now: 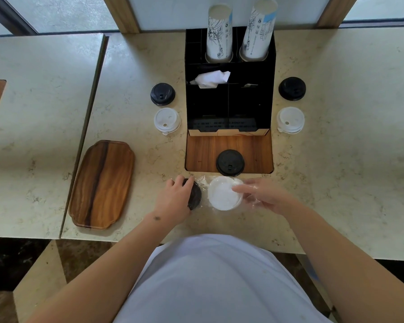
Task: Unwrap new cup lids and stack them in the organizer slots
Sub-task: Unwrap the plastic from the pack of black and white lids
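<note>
A clear plastic wrapper (202, 183) lies on the counter in front of me with black lids (195, 197) and white lids (222, 194) in it. My left hand (176, 197) is closed over the black lids at the wrapper's left end. My right hand (262, 194) has its fingers on the right rim of the white lids, with plastic film over them. The black organizer (229, 106) stands behind, with empty front slots. One loose black lid (230, 162) rests on the wooden base (203, 155) in front of it.
Black lids (162, 94) and white lids (167, 120) sit left of the organizer; a black stack (292, 88) and a white stack (290, 120) sit right. Two paper cup stacks (219, 31) and a napkin (211, 78) fill its rear. A wooden tray (103, 183) lies at left.
</note>
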`<state>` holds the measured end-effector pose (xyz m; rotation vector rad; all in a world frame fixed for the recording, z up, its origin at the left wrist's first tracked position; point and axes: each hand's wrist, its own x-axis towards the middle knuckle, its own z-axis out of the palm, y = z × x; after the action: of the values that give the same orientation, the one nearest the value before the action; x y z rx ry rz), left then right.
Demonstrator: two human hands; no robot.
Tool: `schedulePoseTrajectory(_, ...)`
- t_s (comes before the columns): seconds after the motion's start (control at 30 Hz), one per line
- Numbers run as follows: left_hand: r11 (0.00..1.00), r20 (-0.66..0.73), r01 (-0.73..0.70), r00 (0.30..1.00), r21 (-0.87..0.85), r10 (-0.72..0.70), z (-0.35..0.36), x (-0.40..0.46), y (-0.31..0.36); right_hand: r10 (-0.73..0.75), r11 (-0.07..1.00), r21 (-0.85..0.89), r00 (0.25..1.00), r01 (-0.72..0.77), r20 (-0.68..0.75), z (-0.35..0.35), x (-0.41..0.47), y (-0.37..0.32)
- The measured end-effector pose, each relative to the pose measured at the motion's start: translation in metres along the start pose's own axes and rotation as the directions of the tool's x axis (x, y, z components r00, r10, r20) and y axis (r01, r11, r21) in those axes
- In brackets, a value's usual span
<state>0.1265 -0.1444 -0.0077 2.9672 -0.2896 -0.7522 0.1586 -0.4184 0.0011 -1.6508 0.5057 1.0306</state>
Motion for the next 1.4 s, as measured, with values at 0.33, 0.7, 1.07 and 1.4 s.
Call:
schedulePoseTrajectory(0.33,1.0,0.012,-0.001,1.0,0.004,0.001,-0.003,0.0,0.002,-0.064,0.899,-0.437,0.997,0.036,-0.05,-0.066,-0.039,-0.049)
schedulePoseTrajectory(0.7,0.999,0.011,0.037,0.999,-0.017,-0.036,-0.002,-0.001,0.006,-0.455,0.409,-0.91,0.88,0.068,-0.138,-0.074,-0.034,-0.17)
schedulePoseTrajectory(1.07,0.996,0.024,0.078,0.997,-0.032,-0.077,0.0,0.0,0.009,-0.776,0.164,-0.981,0.627,0.102,-0.065,-0.072,0.05,-0.151)
schedulePoseTrajectory(1.4,0.995,0.044,0.096,0.995,-0.035,-0.094,0.003,0.003,0.009,-0.722,0.113,-0.985,0.692,0.13,0.009,-0.084,0.085,-0.137)
